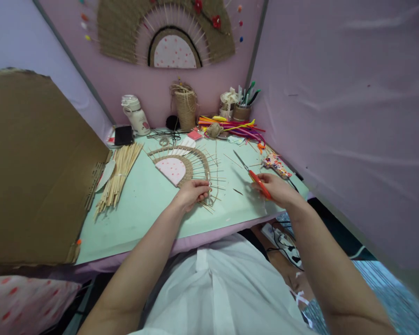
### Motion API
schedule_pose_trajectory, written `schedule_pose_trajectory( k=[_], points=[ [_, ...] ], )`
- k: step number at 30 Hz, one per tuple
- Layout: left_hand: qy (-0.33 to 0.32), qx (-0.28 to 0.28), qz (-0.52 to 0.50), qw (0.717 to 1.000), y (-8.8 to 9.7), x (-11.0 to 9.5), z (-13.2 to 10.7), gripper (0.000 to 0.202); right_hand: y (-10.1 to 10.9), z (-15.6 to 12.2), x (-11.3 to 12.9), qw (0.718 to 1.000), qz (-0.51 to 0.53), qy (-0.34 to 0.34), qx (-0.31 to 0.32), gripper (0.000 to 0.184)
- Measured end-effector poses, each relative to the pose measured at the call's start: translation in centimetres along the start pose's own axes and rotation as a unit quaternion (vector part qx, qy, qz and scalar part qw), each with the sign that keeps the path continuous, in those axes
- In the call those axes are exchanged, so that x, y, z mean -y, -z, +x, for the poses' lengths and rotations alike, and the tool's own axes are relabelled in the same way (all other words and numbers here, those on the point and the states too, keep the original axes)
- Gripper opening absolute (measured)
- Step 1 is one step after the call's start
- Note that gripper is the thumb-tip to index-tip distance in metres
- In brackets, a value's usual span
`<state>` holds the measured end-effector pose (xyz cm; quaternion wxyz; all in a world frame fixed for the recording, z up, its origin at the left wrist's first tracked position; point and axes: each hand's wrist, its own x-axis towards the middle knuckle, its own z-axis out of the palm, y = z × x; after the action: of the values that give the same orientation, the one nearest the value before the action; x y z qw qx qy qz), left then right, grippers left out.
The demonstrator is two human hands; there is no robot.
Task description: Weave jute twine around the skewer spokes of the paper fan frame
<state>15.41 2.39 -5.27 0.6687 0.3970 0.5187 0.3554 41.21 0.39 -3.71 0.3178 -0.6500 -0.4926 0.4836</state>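
Pinched fingers of my left hand [192, 194] are at the lower right edge of a half-made woven fan [185, 170] lying on the table. The fan has thin sticks spreading outward, twine woven in bands and a white half-round centre with pink dots. What exactly sits between the fingertips is partly hidden; a strand of twine [217, 174] loops beside them. To the right, my right hand [277, 190] is closed around the orange handles of a pair of scissors [259, 184]. Their blades point up and away, apart from the fan. A small dark sliver [238, 191] lies between the hands.
A bundle of thin sticks [119, 177] lies left, beside a large cardboard sheet [38, 172]. Along the back are a white bottle [136, 115], a twine cone [185, 107], colourful pipe cleaners [237, 125] and a pen cup [242, 111]. A patterned glue gun [276, 165] lies right.
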Motion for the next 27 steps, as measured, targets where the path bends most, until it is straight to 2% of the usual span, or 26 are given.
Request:
schedule_pose_trajectory(
  k=[2, 5, 7, 9, 12, 15, 19, 27],
  points=[
    [0.002, 0.002, 0.000, 1.000, 0.0, 0.0, 0.0, 0.016, -1.1, -2.5, -0.6, 0.976, 0.182, 0.008, 0.118, 0.035],
    [0.004, 0.008, 0.002, 1.000, 0.1, -0.1, 0.0, 0.015, -3.5, -6.3, -1.3, 0.898, 0.374, -0.027, 0.230, 0.043],
    [0.004, 0.011, 0.005, 1.000, 0.1, 0.0, 0.0, 0.014, -5.1, -8.1, -1.6, 0.854, 0.431, -0.078, 0.281, 0.038],
    [0.003, 0.010, 0.006, 1.000, 0.1, 0.0, 0.1, 0.013, -6.3, -9.2, -1.8, 0.817, 0.475, -0.118, 0.306, 0.037],
    [-0.004, 0.012, 0.007, 1.000, 0.0, 0.2, 0.2, 0.012, -7.2, -9.5, -1.9, 0.785, 0.509, -0.152, 0.319, 0.035],
    [-0.007, 0.011, 0.008, 1.000, 0.0, 0.3, 0.2, 0.009, -7.7, -9.4, -1.8, 0.776, 0.518, -0.167, 0.320, 0.033],
    [-0.010, 0.006, 0.008, 1.000, 0.0, 0.4, 0.3, 0.009, -8.3, -9.1, -1.8, 0.786, 0.511, -0.168, 0.305, 0.032],
    [-0.013, 0.009, 0.005, 1.000, 0.2, 0.6, 0.5, 0.013, -8.5, -8.9, -2.0, 0.787, 0.515, -0.166, 0.296, 0.033]
  ],
)
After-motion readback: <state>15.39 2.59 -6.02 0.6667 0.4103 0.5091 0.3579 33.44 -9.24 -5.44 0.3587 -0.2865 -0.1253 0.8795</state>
